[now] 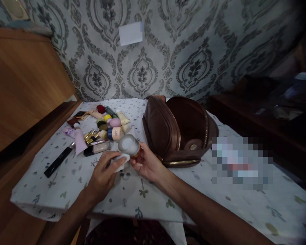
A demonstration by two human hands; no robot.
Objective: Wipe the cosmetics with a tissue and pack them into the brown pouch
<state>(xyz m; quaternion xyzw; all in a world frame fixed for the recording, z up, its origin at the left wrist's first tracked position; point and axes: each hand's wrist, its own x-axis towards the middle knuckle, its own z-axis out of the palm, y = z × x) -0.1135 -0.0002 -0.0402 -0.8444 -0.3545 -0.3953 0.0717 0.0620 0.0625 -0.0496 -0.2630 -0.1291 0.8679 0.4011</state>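
Observation:
My right hand [149,164] grips a round jar [129,144] with a pale, greyish face and a gold-coloured side, tilted toward me above the table. Pinched in my left hand [105,173] is a white tissue or cloth [121,163], held against the jar's lower left edge. Just beyond my hands lie cosmetics: a navy and peach jar [114,133], a concealer tube with a black cap [97,148] and a pink squeeze tube [80,140]. A brown leather bag [161,127] with its zipper open stands right of the jar.
A black, long tube [59,160] lies at the left of the patterned tablecloth [142,204]. Several small bottles and pots cluster behind it. A blurred-out item [241,163] lies at right. A wooden cabinet [28,75] borders the table's left, and patterned wallpaper [142,73] rises behind.

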